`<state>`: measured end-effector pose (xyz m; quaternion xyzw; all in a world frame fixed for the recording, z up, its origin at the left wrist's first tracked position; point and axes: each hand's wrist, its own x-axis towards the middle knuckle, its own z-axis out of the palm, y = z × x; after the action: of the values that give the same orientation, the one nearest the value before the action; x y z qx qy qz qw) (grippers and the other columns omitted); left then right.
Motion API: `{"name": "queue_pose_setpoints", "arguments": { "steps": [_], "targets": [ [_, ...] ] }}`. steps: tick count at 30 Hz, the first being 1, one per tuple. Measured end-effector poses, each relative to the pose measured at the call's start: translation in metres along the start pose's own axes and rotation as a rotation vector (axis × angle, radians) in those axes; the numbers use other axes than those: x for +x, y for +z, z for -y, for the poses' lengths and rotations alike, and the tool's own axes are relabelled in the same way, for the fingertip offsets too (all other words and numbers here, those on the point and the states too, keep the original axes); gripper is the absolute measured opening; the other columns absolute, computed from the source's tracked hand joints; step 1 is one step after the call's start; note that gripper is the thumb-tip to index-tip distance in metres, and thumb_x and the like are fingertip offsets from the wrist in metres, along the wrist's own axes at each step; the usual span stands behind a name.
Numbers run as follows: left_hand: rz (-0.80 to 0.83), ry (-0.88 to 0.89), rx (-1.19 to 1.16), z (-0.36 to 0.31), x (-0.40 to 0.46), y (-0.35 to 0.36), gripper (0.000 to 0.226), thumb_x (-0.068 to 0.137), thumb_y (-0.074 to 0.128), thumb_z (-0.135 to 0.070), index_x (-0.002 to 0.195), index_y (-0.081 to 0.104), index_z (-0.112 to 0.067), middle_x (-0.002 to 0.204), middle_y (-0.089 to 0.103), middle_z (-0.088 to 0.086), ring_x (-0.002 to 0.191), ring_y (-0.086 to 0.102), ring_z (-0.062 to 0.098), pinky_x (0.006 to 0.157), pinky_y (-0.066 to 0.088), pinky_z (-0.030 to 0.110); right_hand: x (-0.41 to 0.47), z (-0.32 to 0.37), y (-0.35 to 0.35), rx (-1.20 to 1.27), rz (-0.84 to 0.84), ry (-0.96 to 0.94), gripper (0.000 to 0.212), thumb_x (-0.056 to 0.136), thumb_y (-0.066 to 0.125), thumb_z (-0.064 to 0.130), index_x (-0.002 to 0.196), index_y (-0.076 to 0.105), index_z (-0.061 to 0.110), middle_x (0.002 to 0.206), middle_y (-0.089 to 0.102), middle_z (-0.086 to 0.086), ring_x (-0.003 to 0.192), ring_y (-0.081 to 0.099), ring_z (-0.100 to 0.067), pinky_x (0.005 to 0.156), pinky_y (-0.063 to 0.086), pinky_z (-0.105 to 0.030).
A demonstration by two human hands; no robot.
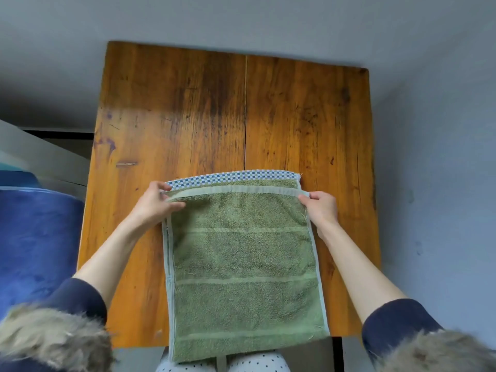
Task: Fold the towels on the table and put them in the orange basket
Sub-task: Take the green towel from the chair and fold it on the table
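Green towel (241, 264) lying folded on table (188, 116) — left hand (154, 204), right hand (322, 208) pinching top corners, arms reaching forward.

Green towel (243, 261) lies folded, overhanging the near edge.

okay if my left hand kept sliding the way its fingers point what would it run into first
Your left hand points rightward across the green towel, whose far corner it holds. It would slide over towel first; beyond that, the right hand at the opposite corner, though exact height is unclear.
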<state>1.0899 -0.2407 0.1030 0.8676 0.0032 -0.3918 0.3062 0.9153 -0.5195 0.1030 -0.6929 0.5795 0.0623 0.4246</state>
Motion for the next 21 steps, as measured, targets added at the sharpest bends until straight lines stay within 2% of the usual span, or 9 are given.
{"name": "queue_pose_setpoints", "arguments": {
  "steps": [2,4,6,8,11,14,18,20,21],
  "targets": [
    [0.151,-0.071,-0.271,0.001,-0.010,-0.012,0.031,0.080,0.071,-0.014,0.105,0.056,-0.007,0.082,0.057,0.002,0.073,0.055,0.013,0.070,0.045,0.027,-0.007,0.000,-0.009,0.017,-0.019,-0.017,0.031,0.087,0.064,0.022,0.094,0.065,-0.008,0.096,0.068,-0.017,0.098,0.060,-0.031,0.083,0.046,-0.038],
    [0.246,-0.109,-0.366,0.003,-0.017,-0.019,0.018,0.083,0.067,-0.013,0.097,0.064,-0.004,0.087,0.063,0.009,0.074,0.059,0.014,0.070,0.047,0.025,-0.012,0.002,-0.017,0.040,-0.007,-0.042,0.021,0.086,0.065,0.022,0.090,0.068,0.002,0.086,0.067,-0.003,0.087,0.061,-0.019,0.078,0.045,-0.032],
    [0.164,-0.075,-0.327,0.005,-0.020,-0.021,0.016,0.085,0.067,-0.020,0.091,0.066,-0.005,0.091,0.065,0.009,0.079,0.058,0.015,0.071,0.046,0.026,-0.015,0.004,-0.025,0.097,0.038,-0.068,0.012,0.086,0.065,0.020,0.095,0.068,0.011,0.087,0.064,0.006,0.080,0.057,-0.004,0.075,0.044,-0.023],
    [-0.010,-0.003,-0.156,0.005,-0.019,-0.019,0.021,0.084,0.068,-0.027,0.093,0.064,-0.009,0.093,0.064,0.004,0.081,0.056,0.015,0.070,0.044,0.028,-0.019,0.008,-0.030,0.147,0.104,-0.106,0.015,0.087,0.064,0.018,0.101,0.067,0.013,0.091,0.064,0.007,0.082,0.056,0.001,0.073,0.041,-0.018],
    [-0.120,0.080,0.002,-0.002,-0.013,-0.007,0.036,0.085,0.067,-0.029,0.114,0.057,-0.010,0.103,0.058,0.002,0.093,0.056,0.017,0.080,0.045,0.031,-0.024,0.010,-0.034,0.140,0.180,-0.154,0.008,0.088,0.061,0.016,0.093,0.064,0.021,0.093,0.063,0.009,0.087,0.057,-0.002,0.083,0.043,-0.021],
    [-0.156,0.063,0.100,-0.005,0.001,0.008,0.051,0.085,0.067,-0.028,0.126,0.049,-0.003,0.121,0.053,0.015,0.109,0.053,0.028,0.095,0.043,0.039,-0.028,0.009,-0.033,0.140,0.210,-0.176,0.012,0.089,0.061,0.016,0.087,0.061,0.028,0.095,0.064,0.010,0.094,0.059,-0.008,0.090,0.045,-0.027],
    [-0.221,0.024,0.192,0.000,0.009,0.019,0.030,0.086,0.065,-0.025,0.109,0.055,-0.010,0.123,0.042,0.019,0.121,0.035,0.034,0.104,0.032,0.045,-0.030,0.007,-0.034,0.163,0.219,-0.185,0.012,0.088,0.062,0.018,0.087,0.063,0.029,0.097,0.066,0.007,0.094,0.060,-0.009,0.089,0.046,-0.028],
    [-0.225,0.048,0.188,0.001,0.008,0.018,0.017,0.086,0.065,-0.022,0.096,0.055,-0.013,0.115,0.046,0.016,0.115,0.038,0.032,0.098,0.035,0.042,-0.031,0.007,-0.035,0.172,0.221,-0.186,0.009,0.088,0.062,0.018,0.090,0.064,0.026,0.095,0.066,0.007,0.091,0.060,-0.008,0.085,0.047,-0.025],
    [-0.218,0.068,0.150,0.001,0.007,0.015,0.013,0.085,0.065,-0.019,0.091,0.054,-0.014,0.108,0.051,0.013,0.106,0.044,0.029,0.090,0.039,0.038,-0.031,0.007,-0.036,0.183,0.221,-0.183,0.009,0.088,0.062,0.017,0.094,0.066,0.022,0.094,0.066,0.006,0.089,0.060,-0.007,0.082,0.046,-0.023]
  ]
}}
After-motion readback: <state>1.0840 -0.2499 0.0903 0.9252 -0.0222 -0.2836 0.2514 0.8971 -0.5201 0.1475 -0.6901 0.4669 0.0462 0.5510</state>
